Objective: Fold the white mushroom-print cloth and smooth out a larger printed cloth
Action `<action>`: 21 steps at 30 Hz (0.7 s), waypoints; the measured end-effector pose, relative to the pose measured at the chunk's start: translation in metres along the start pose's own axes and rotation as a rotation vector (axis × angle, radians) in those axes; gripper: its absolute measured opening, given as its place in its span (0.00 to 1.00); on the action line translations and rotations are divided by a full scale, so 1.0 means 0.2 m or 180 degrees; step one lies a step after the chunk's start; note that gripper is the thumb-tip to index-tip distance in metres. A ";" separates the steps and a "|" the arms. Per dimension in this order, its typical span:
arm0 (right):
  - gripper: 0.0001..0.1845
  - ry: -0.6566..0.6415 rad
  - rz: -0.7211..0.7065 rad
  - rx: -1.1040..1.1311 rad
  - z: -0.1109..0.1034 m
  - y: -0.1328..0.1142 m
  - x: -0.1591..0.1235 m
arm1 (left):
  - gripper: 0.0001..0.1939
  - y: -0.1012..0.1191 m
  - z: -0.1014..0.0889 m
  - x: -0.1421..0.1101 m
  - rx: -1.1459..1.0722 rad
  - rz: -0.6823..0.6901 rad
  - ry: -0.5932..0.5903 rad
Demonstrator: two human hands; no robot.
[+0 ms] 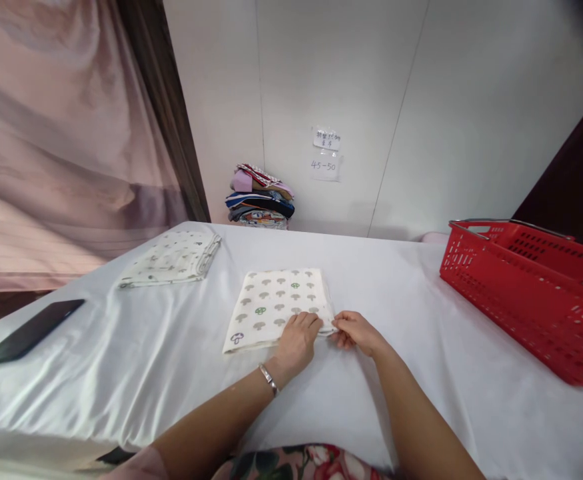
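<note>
In the head view, the only one, the folded mushroom-print cloth (271, 300) lies flat on the white-covered tabletop (391, 293), directly under and ahead of the left grip (298, 339) and just left of the right grip (352, 331). The right grip appears to be grasping the cloth's near right corner between thumb and fingertips. The left grip is laid palm down over the near edge, just beside that corner; its thumb is hidden, so I cannot tell whether it also pinches the layers.

The step in hand looks like tidying that corner. To do it well, let the left grip bear down lightly as an anchor, so that a pull from the right grip straightens the corner rather than dragging the whole cloth. The pinch should take in every layer there, since slight stepping shows at the edge between the two grips. Pull outward and a little towards the body, then smooth from the left grip towards the right. Too hard a tug could skew the far edge, ahead of both grips, which lies fairly straight.

There is room to work: the red basket (521, 300) stands well to the right of the right grip, and another folded cloth (174, 259) lies well apart, beyond and left of the left grip.
</note>
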State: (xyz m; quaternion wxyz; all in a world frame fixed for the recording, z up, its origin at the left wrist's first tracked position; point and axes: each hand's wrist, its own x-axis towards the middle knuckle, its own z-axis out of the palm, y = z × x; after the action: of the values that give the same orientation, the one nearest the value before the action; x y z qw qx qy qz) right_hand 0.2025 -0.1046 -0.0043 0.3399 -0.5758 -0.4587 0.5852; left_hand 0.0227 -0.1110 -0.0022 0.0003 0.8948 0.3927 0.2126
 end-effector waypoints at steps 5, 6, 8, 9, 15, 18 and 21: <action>0.05 0.0037 -0.0118 0.0045 0.01 -0.01 -0.01 | 0.17 -0.01 0.00 0.00 0.0011 0.0009 0.0005; 0.05 0.0044 -0.0119 0.0027 0.01 -0.01 -0.01 | 0.16 -0.01 0.00 0.00 0.0019 0.0011 0.0015; 0.04 0.0053 -0.0068 -0.0057 0.01 0.00 -0.01 | 0.16 -0.01 0.00 0.00 0.0057 0.0009 -0.0006; 0.04 0.0052 -0.0038 -0.0104 0.01 0.00 0.00 | 0.16 -0.01 0.00 0.00 0.0083 0.0010 -0.0028; 0.05 -0.0028 -0.0036 -0.0172 0.01 0.01 0.00 | 0.12 0.01 0.02 0.02 0.0197 0.0035 0.0057; 0.05 -0.0017 -0.0087 -0.0142 0.01 0.01 0.00 | 0.10 0.02 0.03 0.04 0.0221 0.0069 0.0093; 0.06 -0.0024 -0.0126 -0.0098 0.01 0.02 0.01 | 0.09 0.04 0.03 0.06 0.0247 0.0072 0.0067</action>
State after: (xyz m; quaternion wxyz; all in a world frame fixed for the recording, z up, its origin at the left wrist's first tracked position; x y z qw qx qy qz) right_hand 0.2012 -0.1045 -0.0078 0.3409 -0.5696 -0.4803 0.5733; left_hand 0.0369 -0.1067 -0.0018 -0.0409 0.8962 0.3904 0.2066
